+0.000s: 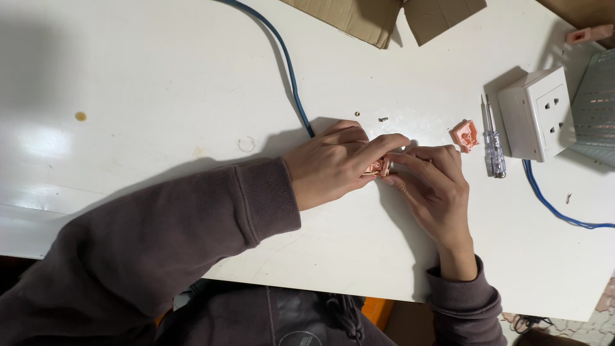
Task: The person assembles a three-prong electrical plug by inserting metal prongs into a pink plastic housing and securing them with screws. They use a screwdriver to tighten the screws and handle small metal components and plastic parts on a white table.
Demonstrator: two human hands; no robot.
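Pinching a mostly hidden pink part [378, 168], both hands meet.

To my left the white table [128, 96] lies open for passing. Ahead, a blue cable [285, 61] runs just beside my left hand [333, 163]. Right of my right hand [435, 186], a pink plastic part [465, 135], a clear-handled screwdriver [493, 144] and a white socket block [535, 114] crowd the way.

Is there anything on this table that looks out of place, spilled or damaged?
Two small screws lie loose on the white table above the hands, and a yellowish stain marks its left part. A pink plastic part lies apart beside the screwdriver.
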